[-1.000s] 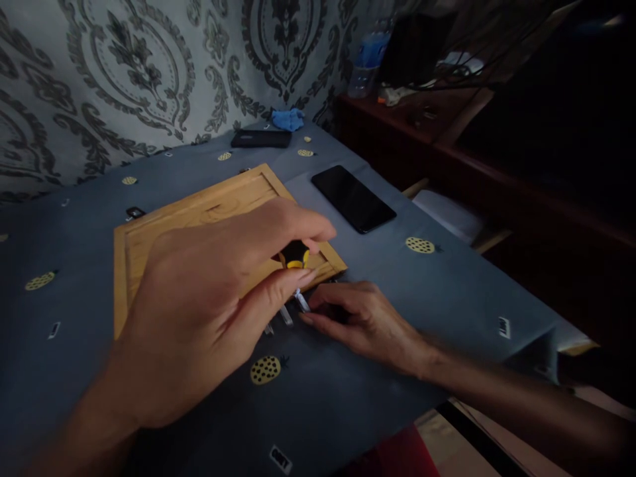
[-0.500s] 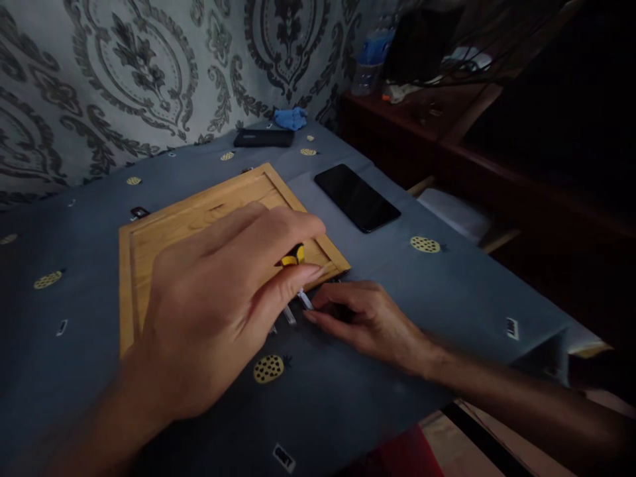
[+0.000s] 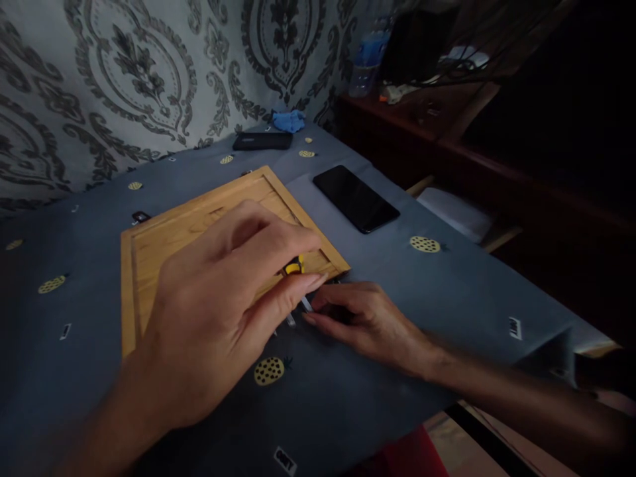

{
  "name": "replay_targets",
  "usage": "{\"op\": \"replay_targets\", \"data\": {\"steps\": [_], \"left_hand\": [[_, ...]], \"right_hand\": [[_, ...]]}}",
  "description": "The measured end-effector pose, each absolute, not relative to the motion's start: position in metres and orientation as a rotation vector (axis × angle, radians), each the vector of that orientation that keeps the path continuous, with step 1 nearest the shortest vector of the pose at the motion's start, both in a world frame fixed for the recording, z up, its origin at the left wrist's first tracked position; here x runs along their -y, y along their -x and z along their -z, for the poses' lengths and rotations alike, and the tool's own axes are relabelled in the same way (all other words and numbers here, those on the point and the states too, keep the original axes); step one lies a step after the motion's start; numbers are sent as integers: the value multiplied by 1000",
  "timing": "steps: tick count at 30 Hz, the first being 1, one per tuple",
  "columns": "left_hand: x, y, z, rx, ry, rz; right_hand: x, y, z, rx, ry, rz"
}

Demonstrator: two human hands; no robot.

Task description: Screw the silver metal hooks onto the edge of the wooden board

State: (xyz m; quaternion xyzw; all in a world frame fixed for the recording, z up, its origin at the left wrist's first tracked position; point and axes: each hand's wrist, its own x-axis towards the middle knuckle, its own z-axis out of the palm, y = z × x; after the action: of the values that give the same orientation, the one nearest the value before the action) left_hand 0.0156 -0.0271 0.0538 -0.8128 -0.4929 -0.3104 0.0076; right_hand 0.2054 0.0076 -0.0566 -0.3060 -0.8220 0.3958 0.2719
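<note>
A wooden framed board [image 3: 149, 265] lies on the cloth. Over its near right part, my left hand [image 3: 223, 305] is curled, thumb and fingers closed around a small yellow-and-black handle [image 3: 295, 265]; the rest of that tool is hidden. At the board's near edge, my right hand [image 3: 362, 321] pinches a thin pale strip [image 3: 307, 303] between thumb and forefinger. Another pale strip [image 3: 291, 320] sticks out beside it, partly behind my left thumb. Whether the handle touches the pinched strip cannot be made out.
A black phone [image 3: 355, 199] lies right of the board. Behind are a dark flat case [image 3: 262, 141] and a blue crumpled cloth [image 3: 289, 120]. A plastic bottle [image 3: 366, 59] stands on the dark red furniture [image 3: 397, 119]. The pineapple-print tablecloth [image 3: 397, 285] drops off at right.
My left fingers have shifted slightly around the yellow-and-black handle, and the thumb has moved a little right and down. My right hand keeps its pinch at the same place.
</note>
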Motion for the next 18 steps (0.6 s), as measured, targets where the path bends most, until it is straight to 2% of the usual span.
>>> {"op": "replay_targets", "data": {"steps": [9, 15, 18], "left_hand": [[29, -19, -50, 1638, 2352, 1042], [33, -14, -54, 1592, 2468, 969], [33, -13, -55, 1574, 2462, 937]], "right_hand": [[-11, -211, 50, 2151, 879, -956], [-38, -218, 37, 2537, 573, -666], [-48, -215, 42, 2635, 523, -629]]}}
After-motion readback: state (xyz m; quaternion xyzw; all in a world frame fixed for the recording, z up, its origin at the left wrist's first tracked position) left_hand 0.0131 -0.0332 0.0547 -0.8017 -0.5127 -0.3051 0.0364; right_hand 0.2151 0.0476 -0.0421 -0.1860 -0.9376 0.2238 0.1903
